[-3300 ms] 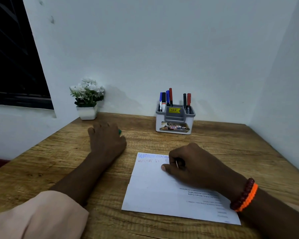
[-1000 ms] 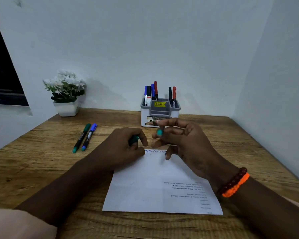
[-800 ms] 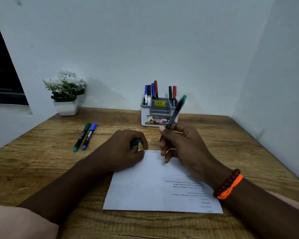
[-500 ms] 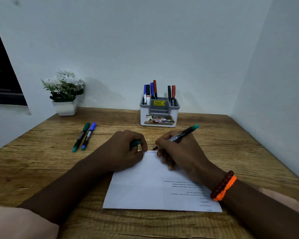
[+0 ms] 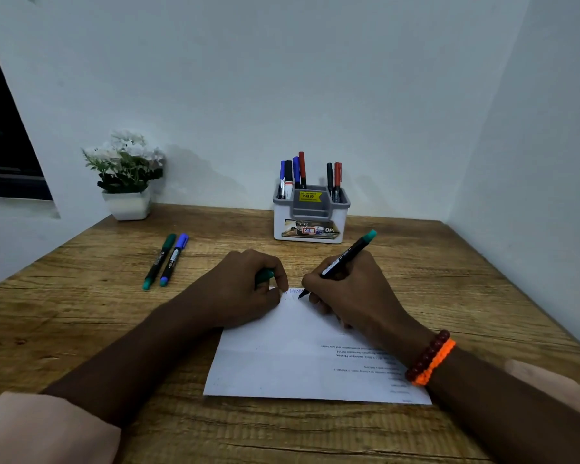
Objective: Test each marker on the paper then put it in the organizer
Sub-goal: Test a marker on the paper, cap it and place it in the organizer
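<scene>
My right hand [image 5: 352,293] grips an uncapped green marker [image 5: 347,256], black barrel and green end, with its tip touching the top edge of the white paper [image 5: 302,356] beside zigzag test lines. My left hand [image 5: 245,289] rests on the paper's upper left corner, closed around the green cap [image 5: 265,274]. The grey and white organizer [image 5: 310,212] stands at the back of the desk with several blue, black and red markers upright in it. A capped green marker [image 5: 159,261] and a capped blue marker [image 5: 174,259] lie side by side on the wood to the left.
A white pot of white flowers [image 5: 126,177] sits in the back left corner. White walls close the desk at the back and on the right. A dark window [image 5: 4,142] is at the far left. The wooden desk [image 5: 449,279] spreads around the paper.
My right hand pulled the green marker out of its cap, swung it upright, then lowered its tip onto the paper's top edge. My left hand kept the cap and stayed on the paper.
</scene>
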